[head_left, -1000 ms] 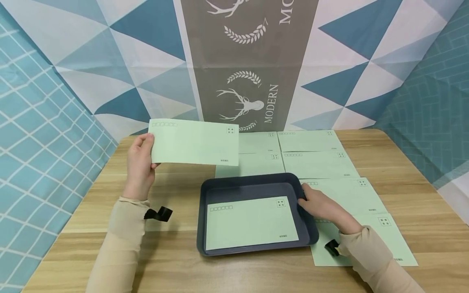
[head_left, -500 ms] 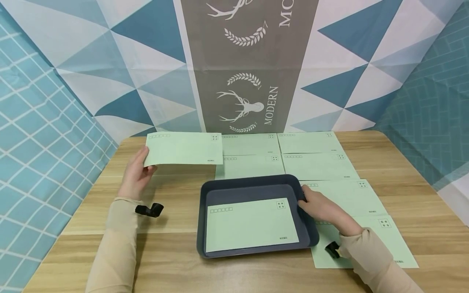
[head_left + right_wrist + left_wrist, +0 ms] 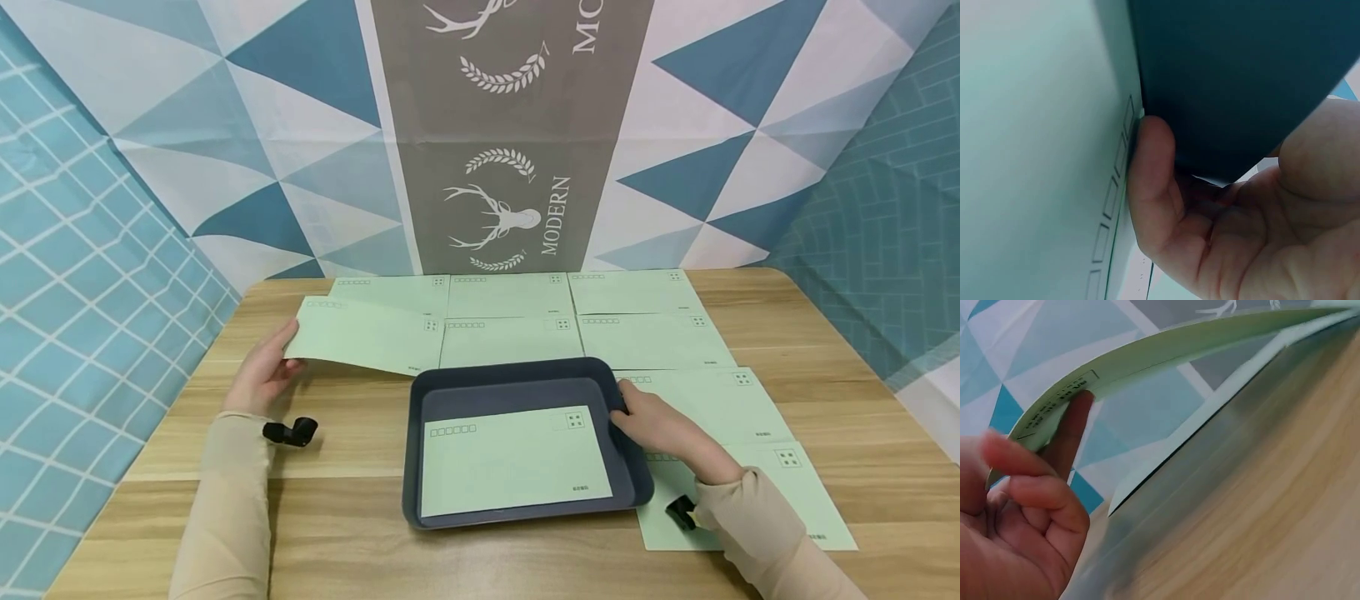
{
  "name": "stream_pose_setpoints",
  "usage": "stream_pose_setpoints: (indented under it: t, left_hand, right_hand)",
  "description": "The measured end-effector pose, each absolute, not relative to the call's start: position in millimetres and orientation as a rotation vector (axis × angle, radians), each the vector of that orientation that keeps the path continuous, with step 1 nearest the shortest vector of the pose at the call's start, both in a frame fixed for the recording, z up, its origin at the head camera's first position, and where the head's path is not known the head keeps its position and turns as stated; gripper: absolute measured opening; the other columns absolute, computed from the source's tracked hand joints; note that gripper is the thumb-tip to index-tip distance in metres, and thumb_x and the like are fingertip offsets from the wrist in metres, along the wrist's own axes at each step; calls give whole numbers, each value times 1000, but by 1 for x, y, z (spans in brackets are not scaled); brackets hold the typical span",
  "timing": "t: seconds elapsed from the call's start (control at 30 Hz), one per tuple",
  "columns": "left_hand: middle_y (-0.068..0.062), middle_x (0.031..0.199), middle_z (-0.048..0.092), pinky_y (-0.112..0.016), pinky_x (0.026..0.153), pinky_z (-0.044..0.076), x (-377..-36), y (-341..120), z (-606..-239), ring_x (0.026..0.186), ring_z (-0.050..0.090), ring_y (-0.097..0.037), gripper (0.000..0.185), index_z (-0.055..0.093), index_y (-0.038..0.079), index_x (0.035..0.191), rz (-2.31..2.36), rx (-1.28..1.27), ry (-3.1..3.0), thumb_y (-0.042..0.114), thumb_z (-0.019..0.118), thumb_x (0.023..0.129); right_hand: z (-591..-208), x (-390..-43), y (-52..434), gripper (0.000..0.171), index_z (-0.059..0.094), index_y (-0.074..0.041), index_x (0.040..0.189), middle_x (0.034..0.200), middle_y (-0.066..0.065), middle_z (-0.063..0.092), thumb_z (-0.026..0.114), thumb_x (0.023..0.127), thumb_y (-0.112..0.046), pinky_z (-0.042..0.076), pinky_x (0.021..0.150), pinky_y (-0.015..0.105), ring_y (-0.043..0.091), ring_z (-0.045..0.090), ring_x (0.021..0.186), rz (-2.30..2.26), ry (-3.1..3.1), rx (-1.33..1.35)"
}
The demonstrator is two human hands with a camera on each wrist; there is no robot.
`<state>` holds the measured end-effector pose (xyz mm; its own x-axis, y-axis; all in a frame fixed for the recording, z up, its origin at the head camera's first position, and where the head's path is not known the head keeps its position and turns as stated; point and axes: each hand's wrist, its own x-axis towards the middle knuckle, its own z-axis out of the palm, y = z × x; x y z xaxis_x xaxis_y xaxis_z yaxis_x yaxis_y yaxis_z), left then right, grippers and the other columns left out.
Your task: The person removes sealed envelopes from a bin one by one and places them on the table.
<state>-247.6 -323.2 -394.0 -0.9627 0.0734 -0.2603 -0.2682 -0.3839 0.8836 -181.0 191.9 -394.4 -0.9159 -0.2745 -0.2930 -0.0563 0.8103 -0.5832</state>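
My left hand (image 3: 262, 367) pinches the left edge of a pale green envelope (image 3: 363, 333). That envelope bows, its left end raised and its right end low beside the laid-out envelopes; the left wrist view shows the curved underside (image 3: 1129, 359) with print near the fingers. With its fingers round the right wall, my right hand (image 3: 656, 421) grips a dark blue tray (image 3: 517, 389). Inside the tray lies another green envelope (image 3: 517, 462). In the right wrist view the fingers (image 3: 1152, 156) sit between the tray's outside (image 3: 1235, 75) and an envelope on the table.
Several green envelopes lie flat in rows behind the tray, one of them at the back left (image 3: 390, 293). Two more (image 3: 705, 404) lie to the right, partly under my right hand and sleeve. A patterned cloth (image 3: 502, 117) hangs behind the wooden table (image 3: 345, 533).
My left hand has lowered the envelope and brought it left and nearer, uncovering the flat envelope at the back left. The right hand and tray look unmoved.
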Motion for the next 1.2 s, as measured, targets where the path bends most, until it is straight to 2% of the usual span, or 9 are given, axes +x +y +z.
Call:
stream_pose_setpoints:
  t: [0.03, 0.17, 0.27, 0.37, 0.67, 0.93, 1.1, 1.2]
  left_hand:
    - [6, 78, 63, -15, 45, 38, -248, -324, -394, 49, 44, -4, 69, 2, 9, 147, 2402, -265, 1665, 24, 44, 95]
    - [11, 80, 58, -15, 49, 42, -251, -328, -399, 52, 48, -3, 67, 11, 3, 145, 2165, -310, 1969, 27, 46, 94]
    - [13, 83, 55, -16, 52, 45, -251, -329, -402, 53, 50, -3, 70, 13, 2, 145, 1985, -353, 2147, 32, 48, 92]
    - [12, 89, 50, -15, 56, 47, -251, -326, -403, 58, 55, -1, 72, 10, 1, 145, 1877, -369, 2243, 33, 47, 92]
    - [-2, 99, 48, -17, 59, 51, -249, -320, -401, 62, 62, -1, 62, 19, -6, 141, 1742, -394, 2373, 28, 43, 95]
    - [-2, 87, 52, -17, 56, 51, -248, -319, -399, 58, 63, -3, 52, 28, -8, 133, 1667, -457, 2421, 23, 43, 95]
    - [-14, 100, 50, -17, 56, 51, -247, -318, -398, 58, 63, -3, 53, 28, -9, 134, 1653, -485, 2446, 23, 43, 95]
    - [-22, 115, 46, -16, 57, 51, -245, -318, -399, 59, 62, -2, 55, 26, -11, 135, 1654, -471, 2451, 22, 43, 95]
  right_hand:
    - [-394, -181, 192, 35, 37, 9, 118, 94, 15, 54, 41, 91, -12, 41, 59, 28, 20, 51, 75, -832, 2630, -251]
    - [-394, -181, 192, 32, 38, 8, 115, 89, 13, 53, 41, 91, -12, 40, 58, 28, 20, 51, 74, -830, 2629, -247]
    - [-394, -181, 191, 30, 39, 7, 114, 88, 12, 52, 41, 91, -13, 41, 58, 28, 20, 51, 74, -826, 2627, -242]
    - [-394, -181, 191, 30, 39, 7, 113, 88, 12, 52, 42, 91, -13, 41, 58, 28, 20, 51, 75, -826, 2625, -240]
    - [-395, -181, 192, 35, 38, 8, 118, 98, 17, 55, 42, 91, -13, 43, 62, 30, 21, 51, 79, -823, 2628, -237]
    - [-394, -181, 193, 34, 38, 8, 117, 97, 16, 54, 42, 91, -13, 43, 62, 30, 21, 52, 79, -817, 2625, -231]
    - [-393, -181, 193, 34, 38, 8, 117, 97, 16, 54, 42, 91, -13, 43, 63, 30, 21, 51, 79, -819, 2621, -230]
    - [-393, -181, 192, 35, 38, 9, 117, 99, 17, 54, 42, 91, -14, 43, 64, 30, 22, 51, 81, -817, 2618, -229]
